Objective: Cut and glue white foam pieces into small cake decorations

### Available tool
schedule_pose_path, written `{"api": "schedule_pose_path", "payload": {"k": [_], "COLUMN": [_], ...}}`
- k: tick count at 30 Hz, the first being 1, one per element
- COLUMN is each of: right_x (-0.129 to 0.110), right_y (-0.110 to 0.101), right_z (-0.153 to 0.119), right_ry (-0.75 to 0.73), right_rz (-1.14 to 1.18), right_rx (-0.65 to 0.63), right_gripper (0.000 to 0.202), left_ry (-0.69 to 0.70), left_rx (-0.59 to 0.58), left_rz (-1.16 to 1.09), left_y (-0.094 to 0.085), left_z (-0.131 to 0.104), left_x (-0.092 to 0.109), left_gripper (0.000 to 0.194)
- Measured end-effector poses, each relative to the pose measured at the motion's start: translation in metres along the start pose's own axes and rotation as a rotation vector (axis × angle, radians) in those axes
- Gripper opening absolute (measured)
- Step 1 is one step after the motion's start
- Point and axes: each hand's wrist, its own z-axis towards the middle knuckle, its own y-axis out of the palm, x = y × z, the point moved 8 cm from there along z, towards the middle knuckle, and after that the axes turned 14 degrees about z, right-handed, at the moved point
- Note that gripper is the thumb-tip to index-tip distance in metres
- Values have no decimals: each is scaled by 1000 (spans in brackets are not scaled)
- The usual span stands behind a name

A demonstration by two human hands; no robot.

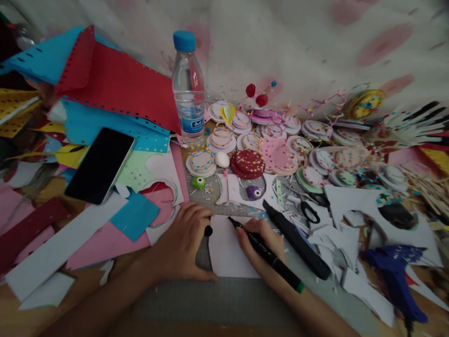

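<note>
My right hand [261, 241] grips a black marker [270, 256] with a green end. The marker's tip is over the upper part of a white sheet of paper [228, 257], touching or just above it. At the sheet's left edge lies my left hand [185, 243], its fingers curled and its thumb by the lower left corner. A black marker cap [208, 230] sticks out from those curled fingers. Under the sheet is a grey-green cutting mat [196, 297]. To the right of my right hand lies a black utility knife [298, 241].
A water bottle [188, 93] stands at the back. Decorated paper discs [247, 164] and small hole punches [253, 192] spread beyond the sheet. A phone [100, 166] rests on coloured paper at left. Scissors [310, 212] and a blue glue gun [396, 276] lie at right among paper scraps.
</note>
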Motion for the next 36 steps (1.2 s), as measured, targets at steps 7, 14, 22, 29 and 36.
{"api": "schedule_pose_path", "payload": {"k": [7,14,22,29,36], "right_x": [-8,2,-7,-7,-5], "right_y": [5,3,10,13,10], "right_z": [2,2,3,6,8], "right_ry": [-51,16,6,37,107], "right_rz": [-13,22,72,97,153], "right_rx": [-72,-65,-207,-267,-274], "right_gripper": [14,16,16,17,16], "left_ry": [11,0,-7,-16,2], "left_rx": [-20,-13,-15,-22,-22], "left_rz": [9,4,10,-8,8], "left_y": [1,2,1,1,1], "left_z": [-1,-1,-2,-1,-1], "left_x": [0,-1,-1,-2,-1], "left_gripper": [81,82,78,76,77]}}
